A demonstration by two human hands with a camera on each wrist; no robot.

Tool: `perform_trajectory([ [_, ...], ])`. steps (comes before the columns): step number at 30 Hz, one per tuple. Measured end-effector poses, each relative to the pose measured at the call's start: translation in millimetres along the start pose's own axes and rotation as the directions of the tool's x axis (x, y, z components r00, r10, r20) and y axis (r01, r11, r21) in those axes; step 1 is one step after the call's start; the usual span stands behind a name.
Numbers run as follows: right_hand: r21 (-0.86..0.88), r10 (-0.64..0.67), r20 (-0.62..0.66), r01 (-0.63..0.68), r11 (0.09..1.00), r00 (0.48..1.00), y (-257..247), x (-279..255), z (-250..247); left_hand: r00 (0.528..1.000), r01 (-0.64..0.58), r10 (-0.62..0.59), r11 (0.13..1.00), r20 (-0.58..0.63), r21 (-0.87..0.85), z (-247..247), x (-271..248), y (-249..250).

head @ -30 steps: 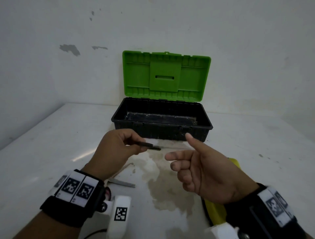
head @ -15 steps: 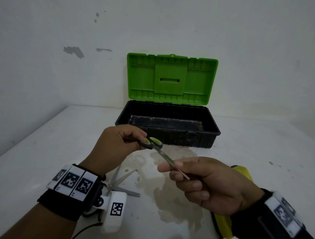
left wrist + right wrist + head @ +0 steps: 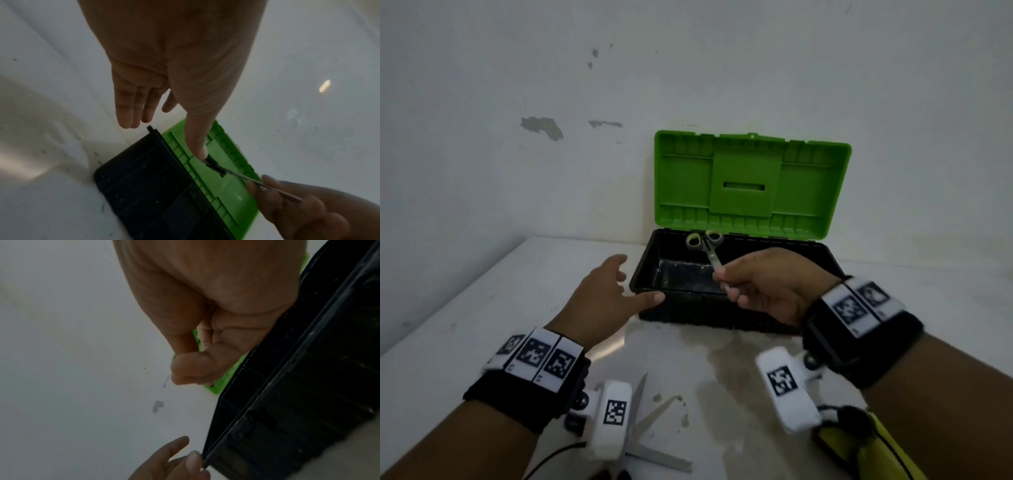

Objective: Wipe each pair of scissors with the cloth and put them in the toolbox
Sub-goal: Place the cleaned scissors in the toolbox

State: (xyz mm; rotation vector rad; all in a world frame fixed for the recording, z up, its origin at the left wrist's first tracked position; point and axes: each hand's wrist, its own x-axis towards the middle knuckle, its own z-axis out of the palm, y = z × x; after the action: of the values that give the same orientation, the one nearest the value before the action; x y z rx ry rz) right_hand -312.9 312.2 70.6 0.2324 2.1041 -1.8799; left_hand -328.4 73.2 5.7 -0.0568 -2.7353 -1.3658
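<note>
Right hand, centre right of frame, pinches the small scissors by the blades, handles raised over the open toolbox. Left hand, fingers relaxed, thumb touching the toolbox's near left corner. A second pair of scissors lies on the table at lower centre, yellow cloth at lower right.

Handles of second scissors hidden under left wrist camera. Yellow cloth cut off by bottom edge. Blade tips of held scissors buried in right hand.
</note>
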Motion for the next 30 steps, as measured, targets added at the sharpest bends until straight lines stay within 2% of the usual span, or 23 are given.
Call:
perform_trajectory([
  [2, -0.072, 0.043, -0.047, -0.046, 0.996, 0.998, -5.2, 30.4, 7.5, 0.999, 0.001, -0.002, 1.000, 0.047, 0.024, 4.3, 11.4, -2.4],
  [4, -0.115, 0.097, -0.061, -0.104, 0.988, 0.993, -8.9, 53.7, 15.5, 0.994, -0.064, 0.059, 0.997, 0.089, 0.053, 10.2, 20.2, -3.3],
  [7, -0.162, 0.182, -0.071, -0.191, 0.968, 0.981, -11.4, 78.4, 25.1, 0.992, -0.088, 0.084, 0.996, 0.095, 0.034, 17.1, 30.4, -10.4],
  [10, -0.191, 0.216, -0.023, -0.216, 0.958, 0.976, -7.6, 99.4, 26.2, 0.996, -0.055, 0.055, 0.998, 0.071, 0.004, 18.5, 35.6, -18.1],
  [14, -0.250, 0.215, 0.045, -0.197, 0.948, 0.976, 1.3, 119.6, 25.3, 0.988, -0.099, 0.096, 0.995, 0.118, 0.022, 16.1, 38.9, -20.5],
  [16, -0.295, 0.288, 0.047, -0.262, 0.919, 0.957, 2.3, 126.0, 28.5, 0.986, -0.096, 0.089, 0.994, 0.143, 0.045, 16.5, 44.1, -22.9],
  [18, -0.420, 0.385, 0.066, -0.325, 0.848, 0.920, 2.5, 125.2, 31.4, 0.986, -0.071, 0.063, 0.996, 0.153, 0.050, 17.8, 48.4, -27.2],
  [19, -0.461, 0.377, 0.064, -0.307, 0.832, 0.924, 3.6, 126.8, 30.7, 0.987, -0.057, 0.050, 0.997, 0.153, 0.043, 18.1, 48.7, -27.1],
  [22, -0.431, 0.263, 0.018, -0.230, 0.872, 0.965, 8.3, 136.9, 23.0, 0.990, -0.040, 0.035, 0.999, 0.137, 0.028, 18.6, 50.6, -26.4],
  [26, -0.530, 0.224, -0.007, -0.193, 0.826, 0.975, 16.2, 147.1, 19.8, 0.993, -0.008, 0.001, 0.998, 0.118, 0.058, 18.7, 52.6, -27.0],
  [28, -0.587, 0.141, -0.055, -0.146, 0.796, 0.988, 18.2, 147.5, 21.8, 0.993, -0.007, -0.001, 0.998, 0.117, 0.068, 19.5, 53.3, -29.0],
  [30, -0.572, 0.019, -0.108, -0.078, 0.816, 0.994, 19.8, 142.4, 25.4, 0.993, -0.003, -0.007, 0.997, 0.114, 0.083, 19.8, 52.0, -27.3],
])
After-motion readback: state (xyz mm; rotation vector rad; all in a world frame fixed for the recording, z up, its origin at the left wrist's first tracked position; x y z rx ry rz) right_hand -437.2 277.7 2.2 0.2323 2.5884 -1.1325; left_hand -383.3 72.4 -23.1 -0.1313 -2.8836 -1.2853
